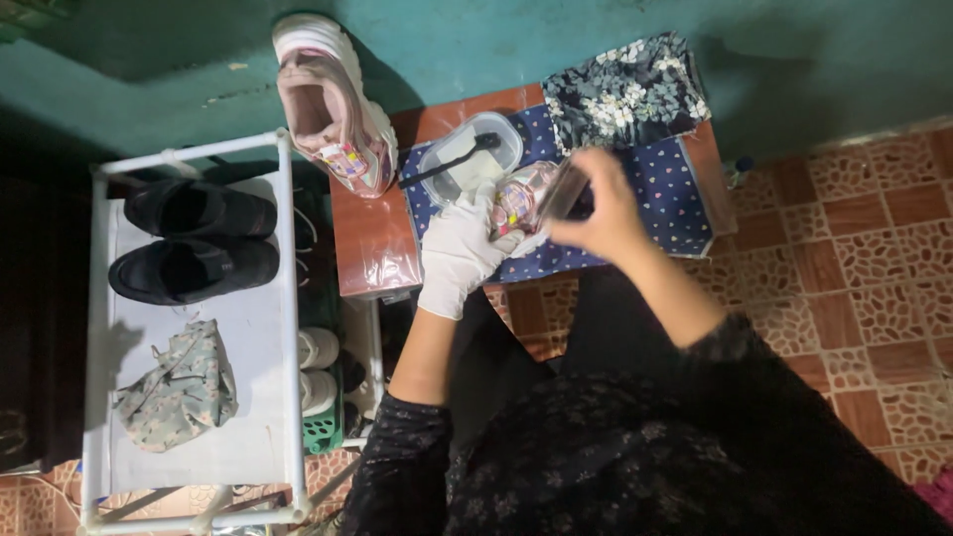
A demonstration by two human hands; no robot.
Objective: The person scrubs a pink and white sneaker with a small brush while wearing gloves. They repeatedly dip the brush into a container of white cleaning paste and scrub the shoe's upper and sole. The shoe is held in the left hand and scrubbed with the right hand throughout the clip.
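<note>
1. Head view: the left hand (459,253), in a white glove, is curled around a small pink and white shoe (518,199), holding it just above the near edge of a low table (369,238).
2. The right hand (601,210), bare, is closed on a dark, blurred object (564,191) pressed against the shoe; what it is cannot be told.
3. A blue dotted cloth (675,189) covers the right part of the table, its front edge hanging slightly over the table's rim; bare brown tabletop shows at the left.
4. A clear plastic tub (473,154) with a dark-handled tool in it sits just behind the held shoe.
5. A second pink shoe (333,104) lies at the table's back left corner, leaning on the green wall (149,89).
6. A floral cloth (627,91) is bunched at the back right edge.
7. Left of the table, close beside it, stands a white shoe rack (189,308) with two black shoes (194,238) and a floral bag (179,385).
8. Open patterned floor tile (854,268) lies to the right of the table.
</note>
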